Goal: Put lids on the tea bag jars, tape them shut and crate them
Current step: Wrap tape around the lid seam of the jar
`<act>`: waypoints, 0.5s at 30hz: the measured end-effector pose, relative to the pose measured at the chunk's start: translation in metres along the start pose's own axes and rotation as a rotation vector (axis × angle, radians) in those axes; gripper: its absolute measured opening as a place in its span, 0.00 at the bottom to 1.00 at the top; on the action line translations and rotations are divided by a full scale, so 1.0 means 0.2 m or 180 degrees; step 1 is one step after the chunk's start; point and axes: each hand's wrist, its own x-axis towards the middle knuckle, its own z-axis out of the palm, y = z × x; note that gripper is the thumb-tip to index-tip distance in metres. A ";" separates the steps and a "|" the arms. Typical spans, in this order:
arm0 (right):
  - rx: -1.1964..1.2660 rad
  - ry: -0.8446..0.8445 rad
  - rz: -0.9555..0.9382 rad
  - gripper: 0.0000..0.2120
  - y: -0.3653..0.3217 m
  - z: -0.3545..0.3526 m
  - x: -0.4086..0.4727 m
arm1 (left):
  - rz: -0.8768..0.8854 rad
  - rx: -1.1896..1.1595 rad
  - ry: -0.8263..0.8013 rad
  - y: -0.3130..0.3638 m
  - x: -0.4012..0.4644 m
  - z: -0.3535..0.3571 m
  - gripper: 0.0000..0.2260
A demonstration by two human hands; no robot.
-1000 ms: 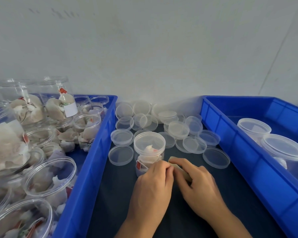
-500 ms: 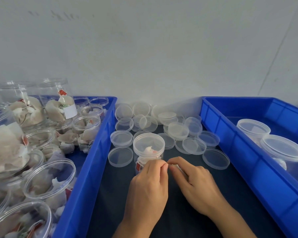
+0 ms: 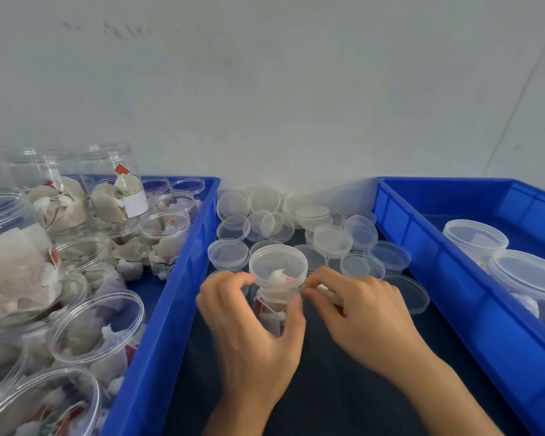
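Gripping the lidded jar (image 3: 277,278) at lower centre of the frame, my left hand (image 3: 252,335) curls round its body, thumb on the right side, fingers up by the lid rim. My right hand (image 3: 356,313) pinches something pale, probably tape, at the lid's right edge; it is too blurred to name surely. Beyond the jar, loose lids (image 3: 331,240) lie piled on the dark mat (image 3: 343,388). A blue crate (image 3: 170,309) of open tea bag jars fills the left; another blue crate (image 3: 453,278) at right holds lidded jars (image 3: 529,278).
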 end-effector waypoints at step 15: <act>-0.0560 0.0351 -0.0337 0.02 -0.06 -0.03 0.06 | -0.0595 -0.0894 -0.0887 -0.04 0.03 0.02 0.23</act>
